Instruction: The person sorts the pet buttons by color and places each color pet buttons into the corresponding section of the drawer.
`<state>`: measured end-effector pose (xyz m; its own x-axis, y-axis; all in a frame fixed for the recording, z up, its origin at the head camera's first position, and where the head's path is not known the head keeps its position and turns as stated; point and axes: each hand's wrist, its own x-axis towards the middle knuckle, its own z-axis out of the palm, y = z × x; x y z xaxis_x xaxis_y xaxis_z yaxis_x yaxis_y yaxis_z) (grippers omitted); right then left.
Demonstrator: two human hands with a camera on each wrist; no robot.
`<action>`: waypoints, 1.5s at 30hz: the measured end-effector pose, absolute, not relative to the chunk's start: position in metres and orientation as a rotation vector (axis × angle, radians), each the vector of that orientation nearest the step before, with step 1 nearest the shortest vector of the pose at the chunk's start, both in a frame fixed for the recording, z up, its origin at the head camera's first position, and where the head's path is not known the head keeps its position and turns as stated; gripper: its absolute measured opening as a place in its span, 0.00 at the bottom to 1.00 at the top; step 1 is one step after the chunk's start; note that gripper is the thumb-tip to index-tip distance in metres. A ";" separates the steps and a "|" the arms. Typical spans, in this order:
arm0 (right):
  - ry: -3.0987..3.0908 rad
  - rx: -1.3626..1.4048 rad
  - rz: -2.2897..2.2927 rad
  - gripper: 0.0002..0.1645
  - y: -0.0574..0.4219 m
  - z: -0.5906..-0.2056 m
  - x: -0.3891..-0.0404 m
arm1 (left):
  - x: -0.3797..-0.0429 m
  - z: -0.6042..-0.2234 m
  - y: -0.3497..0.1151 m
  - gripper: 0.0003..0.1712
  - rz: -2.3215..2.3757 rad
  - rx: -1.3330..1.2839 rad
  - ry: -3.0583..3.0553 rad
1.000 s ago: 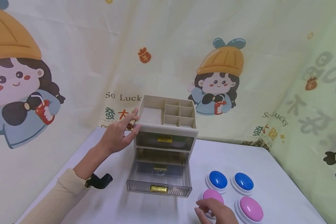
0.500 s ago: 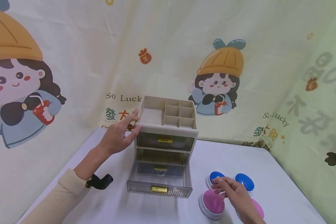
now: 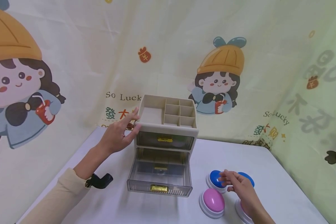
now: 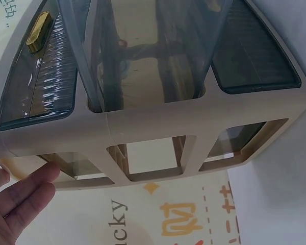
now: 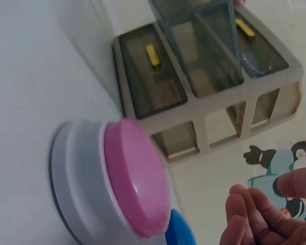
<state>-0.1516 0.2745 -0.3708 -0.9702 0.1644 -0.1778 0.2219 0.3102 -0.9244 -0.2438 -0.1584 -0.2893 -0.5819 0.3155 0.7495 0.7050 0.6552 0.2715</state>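
A beige desktop organizer [image 3: 168, 128] with smoky drawers stands on the table, its middle drawer [image 3: 140, 186] pulled out and bare inside. My left hand [image 3: 117, 133] rests against the organizer's upper left edge, fingers extended; in the left wrist view its fingertips reach a side opening. Over the right side of the table, my right hand [image 3: 239, 186] hovers with loosely bent fingers and holds nothing. It overlaps a blue push button [image 3: 215, 178] and a second blue button [image 3: 247, 178]. Nearer me are a pink button [image 3: 213, 200] and another pink button [image 3: 242, 215], partly hidden by that hand.
The organizer's top tray [image 3: 152, 116] has one large and several small compartments. A printed cloth [image 3: 168, 62] hangs behind and beside the white table [image 3: 100, 205]. A black strap piece [image 3: 100, 181] sticks out at the left wrist.
My right hand has moved up and right, from over the front-left pink button to over the blue buttons. The left hand, organizer and pulled-out drawer have stayed put.
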 end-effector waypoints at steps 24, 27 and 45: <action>3.134 0.052 -1.081 0.32 0.298 -0.387 -0.176 | -0.245 -0.290 -0.158 0.29 -0.745 -0.788 -2.186; 3.128 -0.050 -1.053 0.36 0.303 -0.391 -0.177 | -0.245 -0.290 -0.158 0.27 -0.741 -0.790 -2.187; 2.711 -0.353 -1.258 0.47 0.329 -0.398 -0.192 | -0.244 -0.292 -0.158 0.22 -0.730 -0.784 -2.187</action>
